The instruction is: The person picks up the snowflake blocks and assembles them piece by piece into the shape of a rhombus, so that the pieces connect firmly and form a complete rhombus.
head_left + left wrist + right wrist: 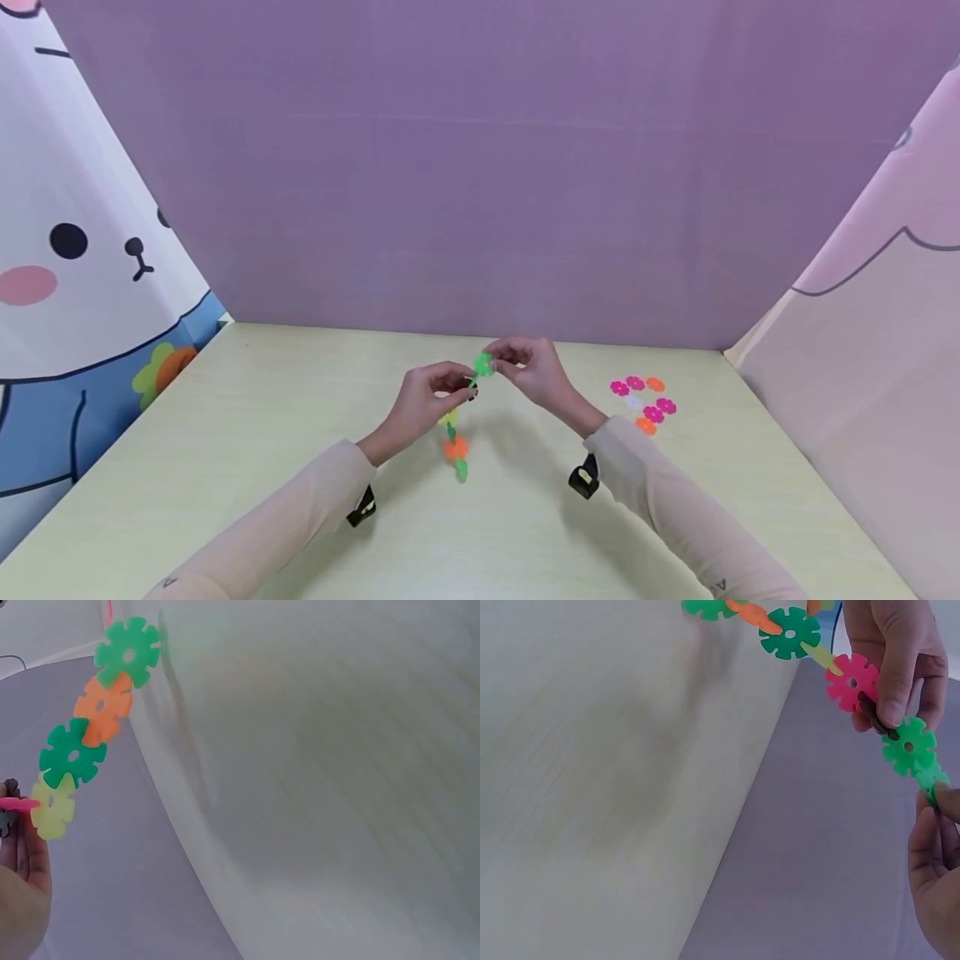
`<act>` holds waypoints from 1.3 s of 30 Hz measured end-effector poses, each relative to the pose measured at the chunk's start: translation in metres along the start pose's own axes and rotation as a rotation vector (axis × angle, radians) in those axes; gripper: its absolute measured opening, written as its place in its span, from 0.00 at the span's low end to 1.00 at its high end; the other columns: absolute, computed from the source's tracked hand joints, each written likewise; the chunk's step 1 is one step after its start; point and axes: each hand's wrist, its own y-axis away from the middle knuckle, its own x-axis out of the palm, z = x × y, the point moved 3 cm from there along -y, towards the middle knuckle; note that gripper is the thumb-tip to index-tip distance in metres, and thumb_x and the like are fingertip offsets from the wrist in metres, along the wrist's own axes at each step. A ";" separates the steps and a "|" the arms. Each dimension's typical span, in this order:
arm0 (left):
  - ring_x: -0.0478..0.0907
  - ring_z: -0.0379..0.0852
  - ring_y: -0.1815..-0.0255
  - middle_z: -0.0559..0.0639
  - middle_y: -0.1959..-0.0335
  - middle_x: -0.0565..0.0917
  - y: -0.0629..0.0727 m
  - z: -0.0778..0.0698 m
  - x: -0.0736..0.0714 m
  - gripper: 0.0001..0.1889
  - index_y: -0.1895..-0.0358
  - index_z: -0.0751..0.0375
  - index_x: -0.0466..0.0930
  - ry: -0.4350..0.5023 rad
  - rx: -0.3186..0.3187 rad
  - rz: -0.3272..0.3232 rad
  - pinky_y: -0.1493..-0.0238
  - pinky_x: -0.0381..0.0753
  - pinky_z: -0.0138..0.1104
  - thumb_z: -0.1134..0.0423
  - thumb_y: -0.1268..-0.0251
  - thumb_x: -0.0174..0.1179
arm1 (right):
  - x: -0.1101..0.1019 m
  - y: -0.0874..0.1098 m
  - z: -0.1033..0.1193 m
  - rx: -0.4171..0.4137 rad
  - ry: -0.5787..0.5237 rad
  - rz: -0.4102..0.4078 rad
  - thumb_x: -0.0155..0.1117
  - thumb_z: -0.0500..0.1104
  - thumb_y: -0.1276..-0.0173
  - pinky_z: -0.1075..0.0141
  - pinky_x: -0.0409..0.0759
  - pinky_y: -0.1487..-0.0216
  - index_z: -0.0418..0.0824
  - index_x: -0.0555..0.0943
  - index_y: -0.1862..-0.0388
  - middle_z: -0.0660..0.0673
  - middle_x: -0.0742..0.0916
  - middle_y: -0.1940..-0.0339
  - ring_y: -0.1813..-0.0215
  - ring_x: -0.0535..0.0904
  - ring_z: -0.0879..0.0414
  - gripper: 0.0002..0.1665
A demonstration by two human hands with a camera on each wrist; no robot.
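A person's left hand pinches a brown disc partway along a colorful chain of notched discs held above a table, while the right hand, just beside it, pinches a green disc at one end. Loose pink, orange and white discs lie on the table, at right.

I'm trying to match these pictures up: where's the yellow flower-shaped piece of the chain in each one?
Head: the yellow piece is just below the left hand, left of centre and partly hidden.
Left wrist: the yellow piece is near the left edge, below mid-height.
Right wrist: the yellow piece is near the top, right of centre, almost edge-on.
Shared landmark: the darker green piece joined directly to it.
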 end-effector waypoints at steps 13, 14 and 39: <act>0.81 0.63 0.66 0.65 0.67 0.83 -0.001 0.003 -0.005 0.14 0.55 0.69 0.78 0.025 -0.125 -0.005 0.70 0.79 0.26 0.72 0.46 0.63 | -0.021 0.014 -0.016 0.044 0.142 0.059 0.61 0.29 0.42 0.58 0.78 0.61 0.31 0.78 0.54 0.34 0.84 0.61 0.57 0.81 0.43 0.15; 0.81 0.62 0.66 0.65 0.67 0.83 -0.001 0.004 -0.005 0.14 0.55 0.69 0.78 0.020 -0.122 -0.006 0.70 0.79 0.26 0.72 0.46 0.63 | -0.024 0.016 -0.023 0.047 0.149 0.056 0.62 0.29 0.42 0.59 0.78 0.61 0.31 0.78 0.54 0.35 0.84 0.61 0.57 0.81 0.43 0.15; 0.82 0.44 0.66 0.58 0.58 0.83 -0.006 0.036 -0.008 0.21 0.48 0.57 0.74 0.007 -0.104 -0.047 0.73 0.81 0.31 0.67 0.47 0.64 | -0.110 0.117 -0.128 0.255 0.501 0.208 0.65 0.29 0.46 0.62 0.80 0.62 0.32 0.80 0.60 0.41 0.84 0.63 0.61 0.78 0.50 0.13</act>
